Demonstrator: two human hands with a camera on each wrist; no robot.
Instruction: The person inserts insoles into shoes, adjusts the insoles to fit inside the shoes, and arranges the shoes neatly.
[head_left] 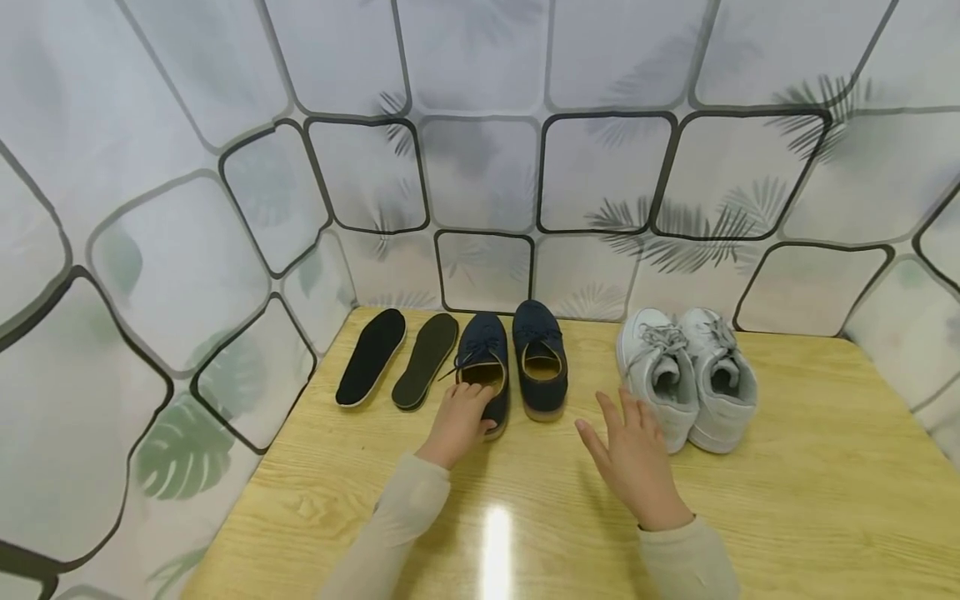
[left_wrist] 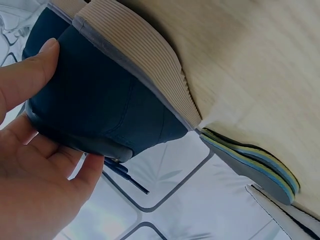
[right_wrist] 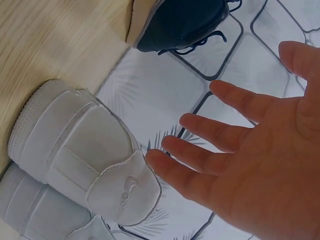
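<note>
My left hand (head_left: 459, 421) holds the heel of the left navy lace-up shoe (head_left: 482, 342). In the left wrist view its fingers reach over the collar into the opening, while the thumb lies against the outside of the heel. The other navy shoe (head_left: 540, 350) stands just to the right, toe toward the wall. My right hand (head_left: 633, 454), fingers spread and holding nothing, hovers in front of a pair of white sneakers (head_left: 660, 367). In the right wrist view its fingertips come close to the heel of one sneaker (right_wrist: 75, 145).
Left of the navy shoes lie a black insole (head_left: 372, 358) with a pale edge and dark grey insoles (head_left: 426, 360), stacked, with striped edges in the left wrist view. Patterned cloth (head_left: 480, 167) hangs behind and beside the wooden table (head_left: 810, 500).
</note>
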